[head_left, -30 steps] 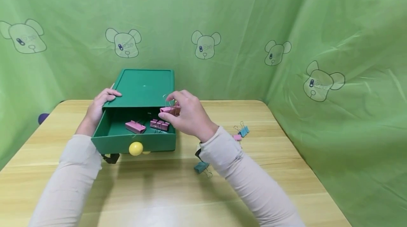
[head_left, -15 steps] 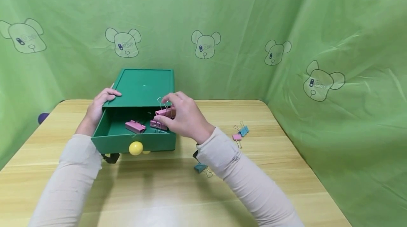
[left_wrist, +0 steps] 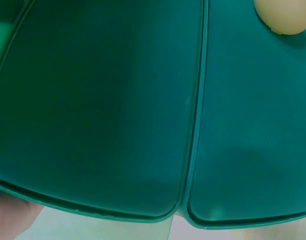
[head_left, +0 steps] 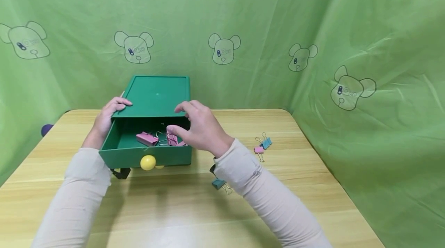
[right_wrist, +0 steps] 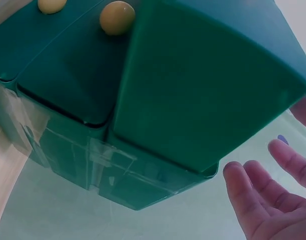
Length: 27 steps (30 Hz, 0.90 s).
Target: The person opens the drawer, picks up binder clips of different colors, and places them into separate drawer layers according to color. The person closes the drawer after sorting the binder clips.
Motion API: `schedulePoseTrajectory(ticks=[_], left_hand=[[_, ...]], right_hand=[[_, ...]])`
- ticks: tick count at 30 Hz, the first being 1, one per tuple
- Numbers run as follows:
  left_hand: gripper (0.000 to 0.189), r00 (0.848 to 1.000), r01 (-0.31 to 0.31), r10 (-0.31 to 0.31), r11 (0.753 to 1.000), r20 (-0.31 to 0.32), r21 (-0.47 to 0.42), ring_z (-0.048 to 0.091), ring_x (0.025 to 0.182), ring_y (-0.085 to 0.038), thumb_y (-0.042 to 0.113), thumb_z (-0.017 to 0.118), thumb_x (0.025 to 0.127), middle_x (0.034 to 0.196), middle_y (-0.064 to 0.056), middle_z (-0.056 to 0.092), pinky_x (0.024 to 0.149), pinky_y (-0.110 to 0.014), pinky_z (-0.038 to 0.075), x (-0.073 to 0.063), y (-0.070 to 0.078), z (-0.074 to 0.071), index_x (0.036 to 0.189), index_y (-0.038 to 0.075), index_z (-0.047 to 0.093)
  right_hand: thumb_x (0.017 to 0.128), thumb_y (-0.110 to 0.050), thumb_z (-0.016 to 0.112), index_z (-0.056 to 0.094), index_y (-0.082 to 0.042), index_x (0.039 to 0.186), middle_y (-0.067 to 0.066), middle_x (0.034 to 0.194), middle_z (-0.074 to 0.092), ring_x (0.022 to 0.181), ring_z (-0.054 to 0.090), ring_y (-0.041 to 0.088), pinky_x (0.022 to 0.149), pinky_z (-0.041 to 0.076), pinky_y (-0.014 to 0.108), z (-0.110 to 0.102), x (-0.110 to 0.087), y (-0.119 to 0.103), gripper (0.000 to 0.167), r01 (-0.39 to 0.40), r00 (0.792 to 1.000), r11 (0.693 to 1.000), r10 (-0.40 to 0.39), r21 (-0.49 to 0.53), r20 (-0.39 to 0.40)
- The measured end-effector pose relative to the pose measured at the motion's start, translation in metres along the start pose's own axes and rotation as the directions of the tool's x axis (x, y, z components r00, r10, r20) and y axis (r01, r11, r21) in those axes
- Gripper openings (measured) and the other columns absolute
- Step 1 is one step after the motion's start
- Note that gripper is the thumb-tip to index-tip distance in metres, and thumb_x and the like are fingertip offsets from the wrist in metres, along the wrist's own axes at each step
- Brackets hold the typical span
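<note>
A green drawer cabinet (head_left: 156,95) stands at the back left, its top drawer (head_left: 121,158) pulled out by a round yellow knob's side. My left hand (head_left: 106,118) rests against the cabinet's left side, fingers lying on the top edge. Over the drawer's right side hovers my right hand (head_left: 201,126), thumb and fingers spread apart with nothing between them. Inside the drawer, a pink binder clip (head_left: 146,139) lies near the middle; more pink clips (head_left: 172,140) lie to its right, partly hidden by my thumb. The right wrist view shows loose fingers (right_wrist: 278,192) beside the drawer.
To the right on the wooden table (head_left: 313,201) lie a blue binder clip (head_left: 266,143), a small pink one (head_left: 259,150) and a teal one (head_left: 218,184). Lower drawers with yellow knobs (right_wrist: 117,18) sit beneath the open one. Green curtain (head_left: 250,16) surrounds the table.
My right hand moved slightly left and down with a pink binder clip, then let it go into the drawer; its thumb and fingers have parted. My left hand has stayed put.
</note>
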State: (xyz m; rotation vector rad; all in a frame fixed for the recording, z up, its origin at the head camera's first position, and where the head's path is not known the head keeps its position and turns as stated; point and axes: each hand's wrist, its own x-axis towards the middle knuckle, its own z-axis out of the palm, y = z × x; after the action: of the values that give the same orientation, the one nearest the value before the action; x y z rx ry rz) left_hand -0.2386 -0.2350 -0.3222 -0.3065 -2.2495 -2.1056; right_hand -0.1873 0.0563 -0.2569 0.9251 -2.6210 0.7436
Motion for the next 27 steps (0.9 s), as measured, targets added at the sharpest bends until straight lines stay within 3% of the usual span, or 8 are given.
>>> schedulePoseTrajectory(ticks=[12,27], left_hand=[[0.031,1.0,-0.026,0.026,1.0,0.006,-0.018,-0.004,0.144,-0.038,0.026,0.034,0.103,0.163,-0.004,0.002,0.11,-0.062,0.001,0.0,0.0,0.001,0.097,0.037,0.062],[0.031,0.999,-0.041,0.041,0.997,0.012,-0.061,-0.008,0.145,-0.035,0.024,0.035,0.103,0.163,-0.001,0.0,0.111,-0.061,-0.002,0.001,-0.001,0.001,0.095,0.036,0.063]], right_hand=[[0.088,-0.033,0.072,0.061,-0.007,0.118,0.006,0.111,0.061,0.096,0.057,0.019,0.081,0.049,0.029,-0.001,-0.007,0.018,0.041,-0.033,0.999,0.999,0.033,0.015,-0.023],[0.09,-0.033,0.07,0.06,-0.007,0.118,0.008,0.116,0.06,0.102,0.06,0.026,0.086,0.05,0.036,-0.006,-0.021,0.058,0.04,-0.181,0.982,0.983,0.182,0.033,-0.047]])
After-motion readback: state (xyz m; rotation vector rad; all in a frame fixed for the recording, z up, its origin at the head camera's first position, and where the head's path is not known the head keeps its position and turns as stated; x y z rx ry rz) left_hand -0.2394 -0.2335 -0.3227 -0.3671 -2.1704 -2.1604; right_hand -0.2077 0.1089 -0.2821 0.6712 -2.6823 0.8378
